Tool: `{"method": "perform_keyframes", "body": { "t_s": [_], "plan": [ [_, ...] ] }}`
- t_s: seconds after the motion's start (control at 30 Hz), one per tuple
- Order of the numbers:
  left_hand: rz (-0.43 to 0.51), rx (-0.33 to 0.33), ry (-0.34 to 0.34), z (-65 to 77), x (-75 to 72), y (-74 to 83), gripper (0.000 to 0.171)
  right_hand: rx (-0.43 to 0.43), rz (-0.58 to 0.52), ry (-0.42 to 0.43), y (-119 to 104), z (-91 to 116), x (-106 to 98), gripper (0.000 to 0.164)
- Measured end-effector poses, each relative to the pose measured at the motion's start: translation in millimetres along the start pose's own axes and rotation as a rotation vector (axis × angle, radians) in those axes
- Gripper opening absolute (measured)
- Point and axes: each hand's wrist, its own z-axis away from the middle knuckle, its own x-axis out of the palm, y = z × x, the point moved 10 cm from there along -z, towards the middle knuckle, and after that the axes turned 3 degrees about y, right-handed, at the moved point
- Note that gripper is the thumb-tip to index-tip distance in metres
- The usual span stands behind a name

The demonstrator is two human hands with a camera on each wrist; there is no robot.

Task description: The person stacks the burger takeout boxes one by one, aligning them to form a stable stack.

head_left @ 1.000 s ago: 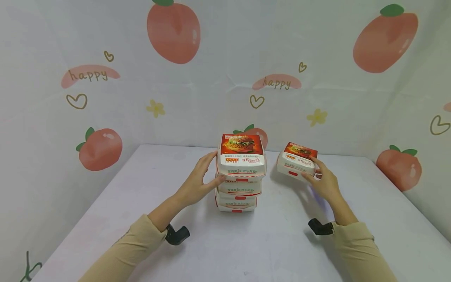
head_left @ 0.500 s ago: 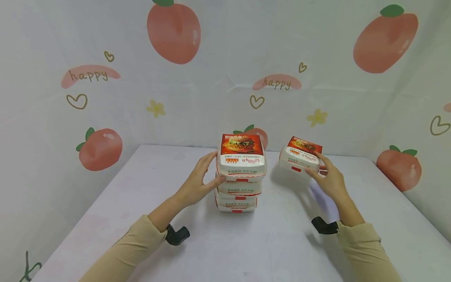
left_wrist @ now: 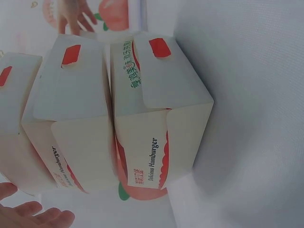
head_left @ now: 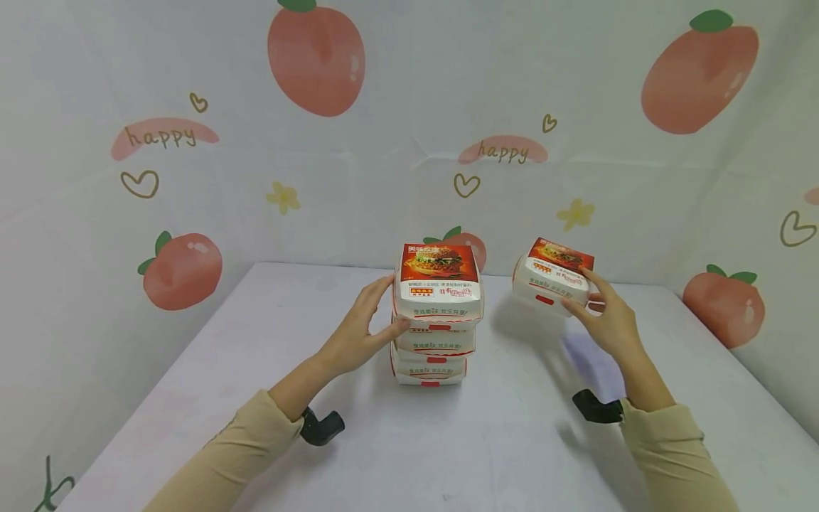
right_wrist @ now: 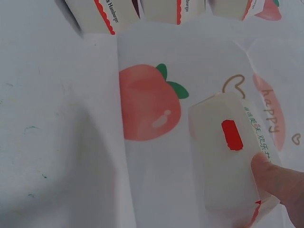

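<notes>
Hamburger boxes, white with red and burger-printed lids, form a three-high stack in the head view: a top box point(head_left: 438, 284), a middle box point(head_left: 441, 341) and a bottom box point(head_left: 429, 370). My left hand point(head_left: 358, 334) rests against the left side of the top box, thumb near its front corner. In the left wrist view its fingers point(left_wrist: 33, 213) lie loose beside that box. To the right, my right hand point(head_left: 604, 316) grips another hamburger box point(head_left: 553, 277) by its right side, tilted and raised off the table. The right wrist view shows the thumb point(right_wrist: 270, 173) pressing this box point(right_wrist: 223, 156).
The table point(head_left: 448, 455) has a white cloth. Behind it hangs a white curtain point(head_left: 409, 128) printed with fruit, hearts and "happy". A pale purple patch point(head_left: 591, 366) shows on the table below the right hand. Black wrist mounts point(head_left: 323, 427) jut out beside both sleeves.
My right hand has lifted the hamburger box higher and carried it slightly to the right. My left hand and the stack look unmoved.
</notes>
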Motion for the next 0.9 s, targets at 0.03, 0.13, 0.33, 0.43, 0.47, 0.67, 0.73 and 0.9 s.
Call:
{"method": "perform_keyframes", "body": {
  "t_s": [0.03, 0.13, 0.33, 0.43, 0.47, 0.67, 0.73, 0.9],
  "plan": [
    [0.001, 0.000, 0.000, 0.1, 0.1, 0.1, 0.073, 0.001, 0.001, 0.000, 0, 0, -1, 0.072],
    [0.001, 0.000, -0.001, 0.2, 0.3, 0.2, 0.074, -0.002, 0.001, 0.005, -1, 0, -3, 0.072],
    [-0.006, -0.003, 0.000, 0.5, 0.0, 0.1, 0.074, -0.004, 0.002, 0.002, -3, 0, -7, 0.073],
    [-0.011, -0.004, 0.001, 0.6, -0.2, 0.2, 0.074, 0.001, 0.005, 0.001, -6, 1, -10, 0.073],
    [-0.012, -0.004, 0.001, 0.6, -0.2, 0.1, 0.074, 0.004, 0.007, -0.001, -6, 2, -11, 0.073],
    [-0.014, -0.008, 0.000, 0.3, 0.0, -0.2, 0.075, 0.031, 0.019, -0.019, -8, -1, -14, 0.076],
    [-0.014, -0.011, -0.001, 0.3, 0.1, -0.5, 0.075, 0.034, 0.021, -0.018, -8, -3, -15, 0.076],
    [-0.018, -0.016, -0.002, 0.3, -0.2, -1.1, 0.075, 0.020, 0.017, -0.008, -13, -7, -19, 0.077]
  ]
}}
